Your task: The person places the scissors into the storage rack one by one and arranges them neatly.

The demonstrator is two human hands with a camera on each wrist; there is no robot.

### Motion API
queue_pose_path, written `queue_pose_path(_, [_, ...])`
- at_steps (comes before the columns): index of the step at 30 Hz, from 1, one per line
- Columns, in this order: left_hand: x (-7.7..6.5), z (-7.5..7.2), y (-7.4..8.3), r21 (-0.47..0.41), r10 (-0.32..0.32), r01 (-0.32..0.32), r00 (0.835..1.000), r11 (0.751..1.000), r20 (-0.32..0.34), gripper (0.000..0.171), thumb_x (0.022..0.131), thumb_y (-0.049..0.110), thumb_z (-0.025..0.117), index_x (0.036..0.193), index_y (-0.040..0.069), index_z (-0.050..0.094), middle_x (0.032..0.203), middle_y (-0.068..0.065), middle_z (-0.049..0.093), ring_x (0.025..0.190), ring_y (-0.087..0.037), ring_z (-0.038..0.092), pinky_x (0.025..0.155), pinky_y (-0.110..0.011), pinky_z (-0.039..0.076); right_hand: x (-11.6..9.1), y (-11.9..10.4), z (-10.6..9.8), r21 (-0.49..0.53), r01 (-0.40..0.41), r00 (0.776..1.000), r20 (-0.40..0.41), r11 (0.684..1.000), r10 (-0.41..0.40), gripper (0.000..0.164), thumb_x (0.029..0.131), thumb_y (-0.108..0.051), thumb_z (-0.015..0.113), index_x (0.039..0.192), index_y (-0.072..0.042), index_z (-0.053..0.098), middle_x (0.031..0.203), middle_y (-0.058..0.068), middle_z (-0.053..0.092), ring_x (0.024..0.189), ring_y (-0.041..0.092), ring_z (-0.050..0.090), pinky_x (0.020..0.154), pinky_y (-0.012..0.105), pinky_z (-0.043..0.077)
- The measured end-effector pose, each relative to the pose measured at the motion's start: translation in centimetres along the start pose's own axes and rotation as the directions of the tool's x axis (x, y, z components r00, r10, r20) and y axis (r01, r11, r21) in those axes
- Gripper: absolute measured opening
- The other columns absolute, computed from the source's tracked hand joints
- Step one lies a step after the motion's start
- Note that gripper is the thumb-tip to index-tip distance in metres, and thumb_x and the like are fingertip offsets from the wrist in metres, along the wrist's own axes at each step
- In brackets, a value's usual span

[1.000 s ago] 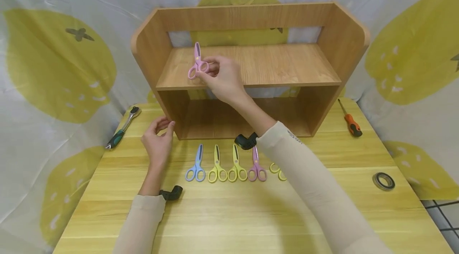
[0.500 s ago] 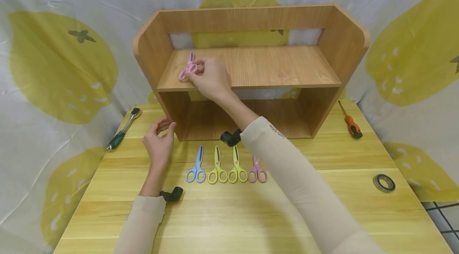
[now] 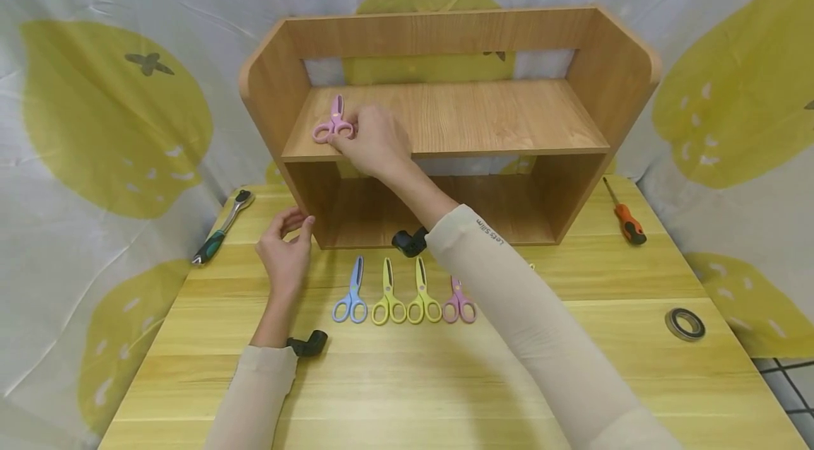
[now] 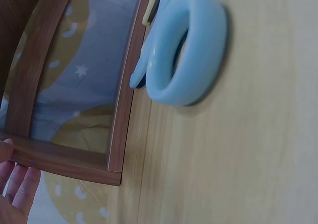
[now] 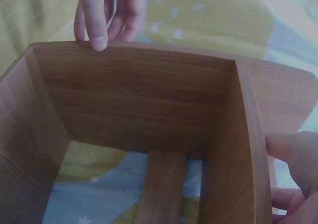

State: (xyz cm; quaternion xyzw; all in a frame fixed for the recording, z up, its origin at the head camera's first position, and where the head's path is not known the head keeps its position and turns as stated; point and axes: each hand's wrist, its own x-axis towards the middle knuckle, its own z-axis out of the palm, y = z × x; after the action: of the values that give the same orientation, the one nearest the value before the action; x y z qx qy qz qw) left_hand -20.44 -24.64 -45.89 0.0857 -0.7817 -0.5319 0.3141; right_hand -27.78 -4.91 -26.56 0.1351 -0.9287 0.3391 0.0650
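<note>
My right hand pinches the pink plastic-handled scissors by the right loop, a sensible hold; they're probably light, stiff. They're at the upper left of the brown two-tier wooden shelf, whose side my left hand grips.

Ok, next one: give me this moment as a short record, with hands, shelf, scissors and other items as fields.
Right hand: holds pink scissors by the handles
Left hand: grips the front edge of the shelf's left side
Shelf: wooden, two levels; held scissors at the upper board's left end
Scissors visible on table, left to right: blue, yellow, yellow, pink (partly hidden by right sleeve)
Left of shelf: ratchet
Right of shelf: orange-and-black screwdriver, ring nearer the camera
</note>
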Motion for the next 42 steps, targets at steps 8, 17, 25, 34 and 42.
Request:
queue_pose_path(8, [-0.2,0.1,0.7,-0.001,0.044,-0.044,0.999,0.999,-0.015,0.024,0.092,0.010,0.078,0.115,0.003,0.074,0.105,-0.016,0.078,0.091,-0.014,0.073,0.072,-0.007,0.057,-1.4,1.0,-1.2,0.200,0.072,0.997,-0.017,0.977,-0.070,0.053,0.095,-0.042,0.072,0.134,-0.007,0.066,0.126,0.004,0.070,0.113,0.015,0.064,0.092,0.029,0.056])
queue_pose_path(17, [0.2,0.1,-0.8,0.024,0.037,-0.037,0.999,0.999,-0.023,0.026,0.093,0.016,0.078,0.117,0.007,0.074,0.107,-0.011,0.078,0.090,-0.005,0.070,0.072,-0.007,0.056,-4.7,4.6,-2.7,0.389,0.217,0.974,-0.153,0.895,-0.170,0.045,0.093,-0.030,0.079,0.126,-0.003,0.068,0.111,0.010,0.070,0.098,0.016,0.065,0.088,0.026,0.056])
queue_pose_path(25, [0.1,-0.4,-0.8,0.021,0.018,-0.018,0.999,1.000,-0.028,0.025,0.092,0.015,0.080,0.115,0.007,0.075,0.107,-0.011,0.078,0.089,-0.003,0.069,0.071,-0.006,0.056,-9.5,8.9,-4.8,0.395,0.300,0.940,-0.278,0.868,-0.198,0.035,0.091,-0.027,0.081,0.118,-0.006,0.072,0.105,0.008,0.073,0.097,0.020,0.068,0.086,0.035,0.060])
queue_pose_path(34, [0.1,-0.7,-0.6,0.035,0.024,-0.023,0.999,0.999,-0.034,0.024,0.093,0.018,0.079,0.114,0.007,0.075,0.106,-0.011,0.078,0.088,0.000,0.069,0.073,-0.008,0.057,-15.0,13.4,-7.0,0.342,0.259,0.946,-0.279,0.903,-0.166,0.030,0.090,-0.025,0.082,0.115,-0.013,0.072,0.105,-0.001,0.073,0.094,0.013,0.069,0.084,0.031,0.060])
queue_pose_path(42, [0.1,-0.6,-0.6,0.053,0.022,-0.020,0.999,0.998,-0.038,0.024,0.093,0.019,0.078,0.113,0.007,0.075,0.106,-0.011,0.078,0.088,0.000,0.069,0.073,-0.008,0.057,-18.7,17.1,-7.3,0.322,0.149,0.976,-0.200,0.935,-0.086,0.035,0.091,-0.024,0.081,0.122,-0.013,0.069,0.109,0.000,0.073,0.099,0.020,0.068,0.084,0.020,0.057])
